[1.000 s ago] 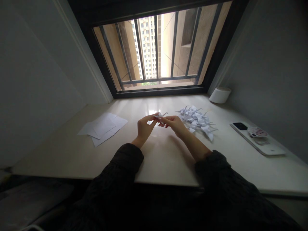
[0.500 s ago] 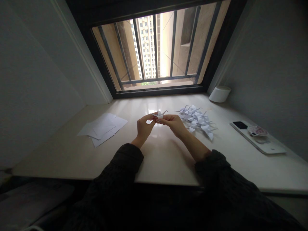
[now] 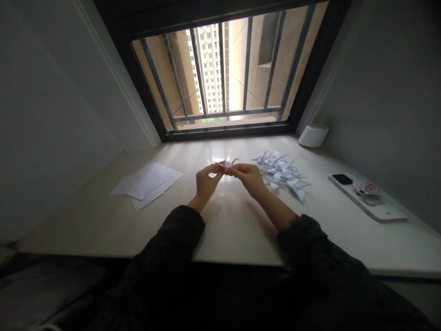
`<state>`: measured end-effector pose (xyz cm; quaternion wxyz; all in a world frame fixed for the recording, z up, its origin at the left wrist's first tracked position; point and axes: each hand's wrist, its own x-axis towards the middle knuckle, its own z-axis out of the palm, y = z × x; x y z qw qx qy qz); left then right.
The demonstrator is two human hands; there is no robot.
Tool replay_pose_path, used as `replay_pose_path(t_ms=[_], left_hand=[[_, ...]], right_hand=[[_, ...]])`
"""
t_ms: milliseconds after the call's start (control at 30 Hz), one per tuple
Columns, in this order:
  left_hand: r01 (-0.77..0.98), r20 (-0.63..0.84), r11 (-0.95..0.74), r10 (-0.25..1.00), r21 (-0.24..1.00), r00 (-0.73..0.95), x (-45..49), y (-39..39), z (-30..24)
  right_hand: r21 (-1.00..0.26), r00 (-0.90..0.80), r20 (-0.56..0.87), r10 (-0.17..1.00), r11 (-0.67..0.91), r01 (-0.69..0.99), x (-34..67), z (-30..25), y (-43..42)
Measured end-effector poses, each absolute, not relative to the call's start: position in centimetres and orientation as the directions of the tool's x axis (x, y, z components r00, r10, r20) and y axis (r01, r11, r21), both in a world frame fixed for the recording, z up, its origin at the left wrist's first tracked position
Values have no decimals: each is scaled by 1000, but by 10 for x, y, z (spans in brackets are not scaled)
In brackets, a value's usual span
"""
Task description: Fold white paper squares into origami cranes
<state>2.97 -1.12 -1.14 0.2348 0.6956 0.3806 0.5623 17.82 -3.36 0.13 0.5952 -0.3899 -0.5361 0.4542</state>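
Observation:
A small white origami crane (image 3: 225,163) is pinched up in the air between my two hands, with its pointed ends sticking out to each side. My left hand (image 3: 206,182) holds its left end between finger and thumb. My right hand (image 3: 248,178) grips its right side with the fingertips. Both hands hover above the pale stone counter (image 3: 234,230), not touching it. Just beyond my right hand lies a heap of folded white paper cranes (image 3: 280,172).
Loose white paper sheets (image 3: 146,184) lie at the left. On the right are a white phone (image 3: 367,200) with a round sticker and a white roll (image 3: 313,135). A barred window (image 3: 223,73) and walls bound the counter.
The crane has turned slightly between my fingers, and its pointed ends now show more clearly on both sides. My hands have shifted only a little, and the view has tilted slightly.

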Motion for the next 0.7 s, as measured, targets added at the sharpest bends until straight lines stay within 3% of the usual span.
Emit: replay_pose_path(t_ms=[333,700], left_hand=[[229,604,-603,793,764,74,30,-10,-13],[153,543,-546,837,824,63,29,-10,-10]], right_hand=[[-930,-16,349,937,344,-131,176,-3,-35],[-938,-79,316,945,300,-173,176,-2,-34]])
